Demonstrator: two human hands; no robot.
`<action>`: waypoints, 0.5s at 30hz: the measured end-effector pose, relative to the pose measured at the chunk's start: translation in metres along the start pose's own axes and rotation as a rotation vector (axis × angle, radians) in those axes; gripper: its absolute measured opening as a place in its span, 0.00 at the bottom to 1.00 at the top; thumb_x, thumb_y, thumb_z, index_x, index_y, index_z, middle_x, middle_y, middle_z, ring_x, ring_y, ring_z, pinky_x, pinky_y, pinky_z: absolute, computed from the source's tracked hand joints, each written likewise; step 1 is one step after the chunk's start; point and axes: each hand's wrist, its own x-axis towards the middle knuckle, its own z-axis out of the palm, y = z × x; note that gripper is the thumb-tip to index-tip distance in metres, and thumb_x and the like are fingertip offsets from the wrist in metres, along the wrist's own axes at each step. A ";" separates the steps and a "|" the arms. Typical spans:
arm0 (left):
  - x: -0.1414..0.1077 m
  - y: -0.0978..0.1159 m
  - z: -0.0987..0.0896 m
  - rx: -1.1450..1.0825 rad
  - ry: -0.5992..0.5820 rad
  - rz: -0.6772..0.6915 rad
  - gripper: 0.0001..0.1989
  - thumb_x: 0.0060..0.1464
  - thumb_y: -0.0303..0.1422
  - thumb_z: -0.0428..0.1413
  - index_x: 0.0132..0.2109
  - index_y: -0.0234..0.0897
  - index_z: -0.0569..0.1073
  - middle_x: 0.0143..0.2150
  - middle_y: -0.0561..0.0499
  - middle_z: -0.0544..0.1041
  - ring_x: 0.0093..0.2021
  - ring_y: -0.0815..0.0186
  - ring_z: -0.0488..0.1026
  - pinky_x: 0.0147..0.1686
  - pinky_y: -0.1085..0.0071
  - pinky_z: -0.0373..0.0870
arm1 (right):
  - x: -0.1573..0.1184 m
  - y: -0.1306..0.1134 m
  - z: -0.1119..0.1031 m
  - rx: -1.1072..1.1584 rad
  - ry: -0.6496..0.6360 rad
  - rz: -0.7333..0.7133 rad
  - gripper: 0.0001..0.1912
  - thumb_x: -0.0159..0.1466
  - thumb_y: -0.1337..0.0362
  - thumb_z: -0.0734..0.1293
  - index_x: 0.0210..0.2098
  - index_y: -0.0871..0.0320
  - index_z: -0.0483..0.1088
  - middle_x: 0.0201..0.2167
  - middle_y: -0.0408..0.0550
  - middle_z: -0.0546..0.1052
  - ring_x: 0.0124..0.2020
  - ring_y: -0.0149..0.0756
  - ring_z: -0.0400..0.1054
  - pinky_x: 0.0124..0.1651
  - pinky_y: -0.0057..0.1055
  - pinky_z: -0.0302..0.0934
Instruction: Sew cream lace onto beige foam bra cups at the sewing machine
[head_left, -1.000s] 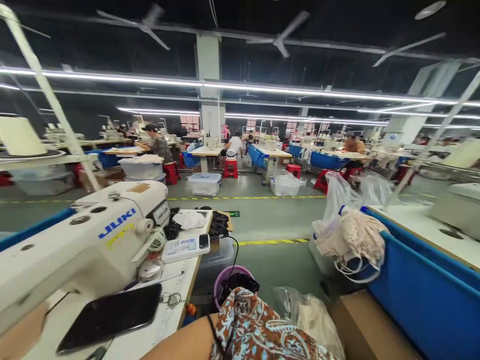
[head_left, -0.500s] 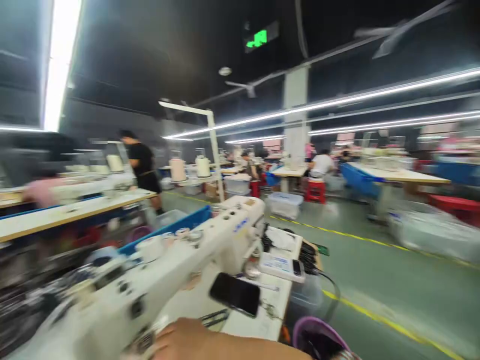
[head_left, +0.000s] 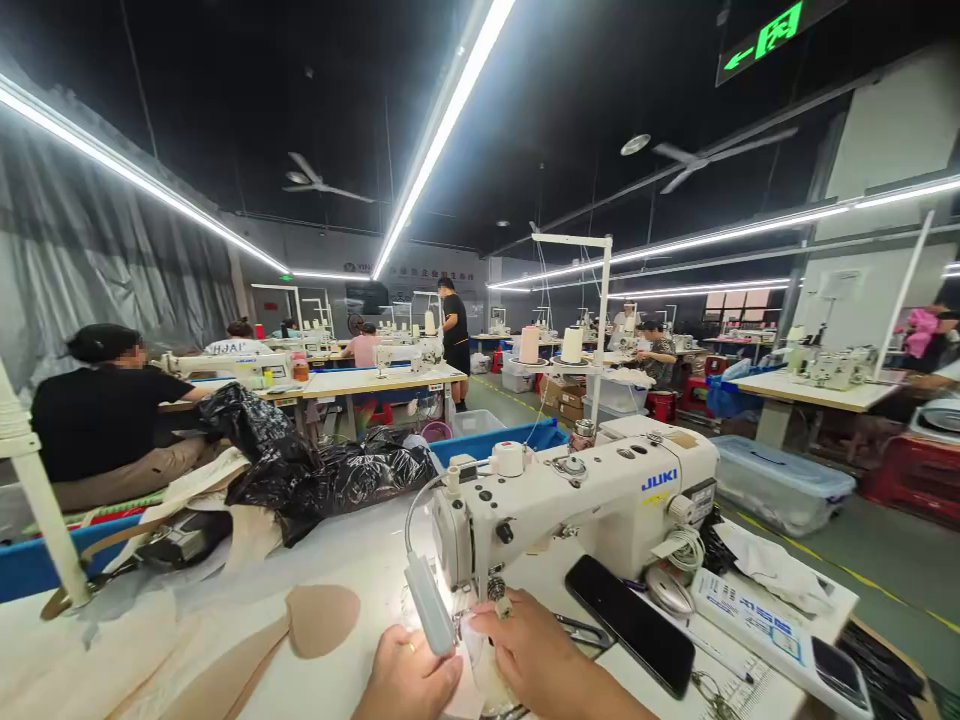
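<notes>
Left hand (head_left: 409, 676) has appeared beside pale fabric (head_left: 470, 688).

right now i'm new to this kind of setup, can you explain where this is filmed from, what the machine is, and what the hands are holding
This view comes from a camera on the person's head, looking forward and down. No robot here, just two bare hands.

The white machine is a JUKI sewing machine. The left hand and right hand are at its needle end, on a pale piece; whether they pinch or just press it is unclear.

On the tabletop lie a dark phone and a rounded brown piece.
</notes>
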 end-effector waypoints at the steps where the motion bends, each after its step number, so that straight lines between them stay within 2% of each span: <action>1: -0.001 0.001 0.000 0.020 0.003 0.004 0.12 0.56 0.27 0.61 0.46 0.46 0.74 0.42 0.57 0.84 0.39 0.62 0.80 0.45 0.62 0.66 | 0.000 0.001 0.002 0.007 -0.004 0.007 0.19 0.60 0.74 0.65 0.48 0.54 0.75 0.50 0.50 0.82 0.49 0.47 0.73 0.57 0.39 0.65; 8: -0.001 0.002 0.004 0.089 0.065 0.060 0.11 0.58 0.22 0.55 0.44 0.43 0.73 0.38 0.55 0.82 0.33 0.63 0.77 0.42 0.62 0.65 | -0.001 0.003 0.003 0.028 -0.053 0.034 0.20 0.61 0.74 0.64 0.50 0.55 0.77 0.51 0.50 0.82 0.48 0.47 0.73 0.54 0.39 0.67; 11: 0.001 0.003 -0.003 0.028 0.079 0.068 0.12 0.55 0.26 0.58 0.46 0.43 0.73 0.40 0.54 0.82 0.33 0.63 0.77 0.41 0.63 0.67 | -0.001 0.001 -0.002 0.058 -0.071 0.046 0.20 0.62 0.74 0.63 0.50 0.56 0.77 0.52 0.50 0.82 0.49 0.48 0.73 0.55 0.40 0.66; 15: 0.004 0.004 -0.014 -0.083 0.026 0.037 0.19 0.46 0.28 0.62 0.47 0.44 0.74 0.42 0.56 0.82 0.37 0.62 0.78 0.43 0.63 0.67 | -0.002 0.000 -0.004 0.074 -0.074 0.060 0.19 0.62 0.75 0.63 0.50 0.56 0.77 0.54 0.50 0.81 0.50 0.48 0.72 0.56 0.40 0.66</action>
